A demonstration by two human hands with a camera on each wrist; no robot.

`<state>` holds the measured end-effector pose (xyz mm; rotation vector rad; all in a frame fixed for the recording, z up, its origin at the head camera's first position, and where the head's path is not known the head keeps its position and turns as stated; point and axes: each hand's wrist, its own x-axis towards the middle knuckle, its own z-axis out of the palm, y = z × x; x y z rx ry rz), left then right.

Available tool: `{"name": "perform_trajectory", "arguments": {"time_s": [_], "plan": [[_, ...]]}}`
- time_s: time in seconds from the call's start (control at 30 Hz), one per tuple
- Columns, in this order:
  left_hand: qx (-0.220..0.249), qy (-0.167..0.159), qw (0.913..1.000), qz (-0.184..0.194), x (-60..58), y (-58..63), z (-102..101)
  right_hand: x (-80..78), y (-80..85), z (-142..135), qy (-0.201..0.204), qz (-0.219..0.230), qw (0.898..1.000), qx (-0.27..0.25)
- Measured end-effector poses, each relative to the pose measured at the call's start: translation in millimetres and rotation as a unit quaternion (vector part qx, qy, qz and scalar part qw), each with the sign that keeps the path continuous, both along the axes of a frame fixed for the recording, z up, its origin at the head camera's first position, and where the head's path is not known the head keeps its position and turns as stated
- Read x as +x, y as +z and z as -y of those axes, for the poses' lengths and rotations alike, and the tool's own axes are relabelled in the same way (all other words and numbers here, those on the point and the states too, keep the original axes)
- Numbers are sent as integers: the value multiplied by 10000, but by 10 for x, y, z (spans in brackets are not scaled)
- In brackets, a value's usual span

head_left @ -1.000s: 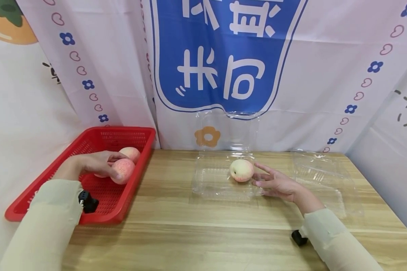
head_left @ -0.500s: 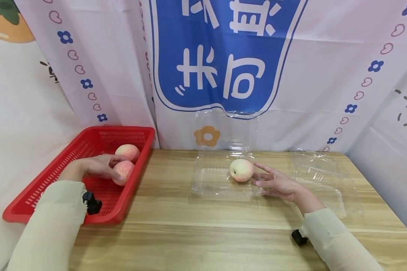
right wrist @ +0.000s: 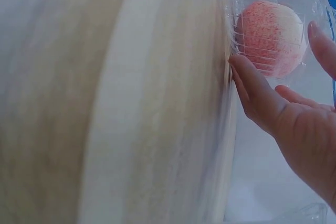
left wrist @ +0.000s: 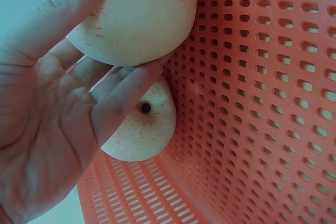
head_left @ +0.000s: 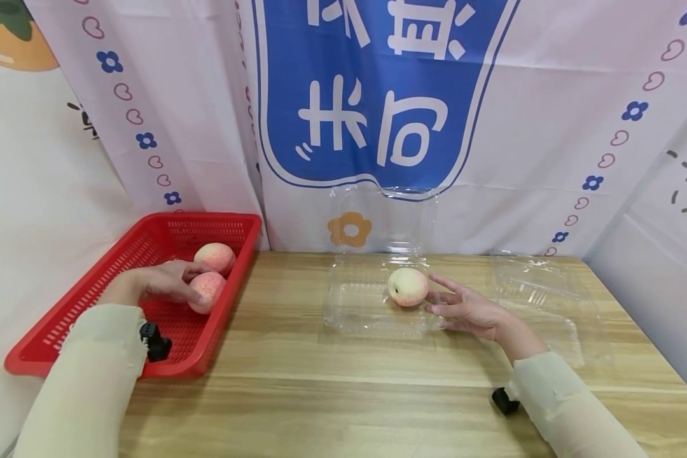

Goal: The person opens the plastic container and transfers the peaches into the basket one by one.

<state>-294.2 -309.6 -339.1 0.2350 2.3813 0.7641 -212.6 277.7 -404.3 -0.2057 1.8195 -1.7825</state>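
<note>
My left hand (head_left: 163, 280) is inside the red basket, gripping a pink peach (head_left: 208, 292) between thumb and fingers. In the left wrist view the held peach (left wrist: 139, 19) lies beside the perforated wall, the fingers curving beneath it. Another peach (head_left: 214, 257) sits just behind the fingers, its dark stem hole showing in the left wrist view. On the table, my right hand (head_left: 472, 312) has its fingers spread against the right side of an opened clear plastic box (head_left: 357, 308). Inside that box is a pale peach (head_left: 408, 287), whose pink side faces the right wrist camera.
The red basket (head_left: 203, 356) stands at the table's left side. A second clear plastic box (head_left: 555, 318) lies to the right, behind the right forearm. The first box's raised lid (head_left: 383, 216) leans toward the printed cloth (head_left: 492, 159) at the back.
My left hand has shifted slightly right in the basket, and the far peach has moved a little left and back. The right hand and the peach in the box have stayed put.
</note>
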Motion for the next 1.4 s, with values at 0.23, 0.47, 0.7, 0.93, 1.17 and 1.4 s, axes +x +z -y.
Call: {"name": "perform_trajectory", "arguments": {"time_s": [0.23, 0.47, 0.7, 0.93, 1.17, 1.4], "plan": [[-102, -25, 9999, 3, 17, 18, 21, -1, 16, 8, 22, -30, 10000, 48], [175, 11, 9995, 261, 33, 72, 64, 3, 9, 16, 6, -8, 10000, 64], [260, -2, 9993, 255, 36, 174, 42, 11, 12, 20, -14, -37, 9999, 120], [-102, -209, 9994, -261, 47, 360, -30, 17, 16, 21, -76, -51, 9998, 168], [-294, -200, 9910, -1288, 66, 466, -106, 20, 14, 29, -74, -49, 9998, 169], [-423, 44, 9756, -2152, 80, 569, -202, 31, 27, 27, -81, -83, 9997, 193]]}}
